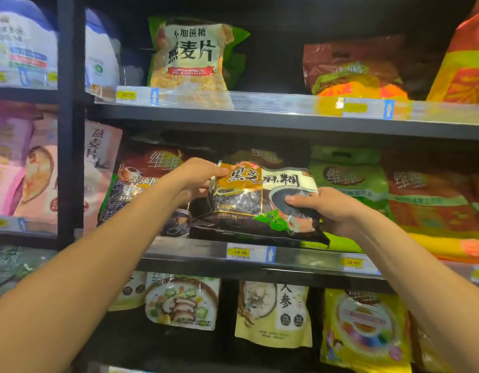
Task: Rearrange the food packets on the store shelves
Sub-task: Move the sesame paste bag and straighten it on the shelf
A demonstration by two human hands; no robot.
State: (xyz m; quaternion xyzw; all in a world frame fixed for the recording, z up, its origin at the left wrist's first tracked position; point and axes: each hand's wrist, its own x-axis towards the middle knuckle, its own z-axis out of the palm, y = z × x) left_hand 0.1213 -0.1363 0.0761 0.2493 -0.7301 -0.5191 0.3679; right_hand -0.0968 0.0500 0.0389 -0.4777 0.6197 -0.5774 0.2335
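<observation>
The person holds a black packet [246,203] with both hands, just in front of the middle shelf [190,251]. The left hand [198,176] pinches its top left corner. The right hand [330,211] wraps around its right side, thumb on the front. The packet leans a bit; whether its bottom touches the shelf is hard to tell. A brown packet [144,179] stands to its left and a green packet [346,176] to its right. The step in hand seems to be putting the black packet between them. Next, it likely needs to be stood up straight and pushed back before both hands let go.
</observation>
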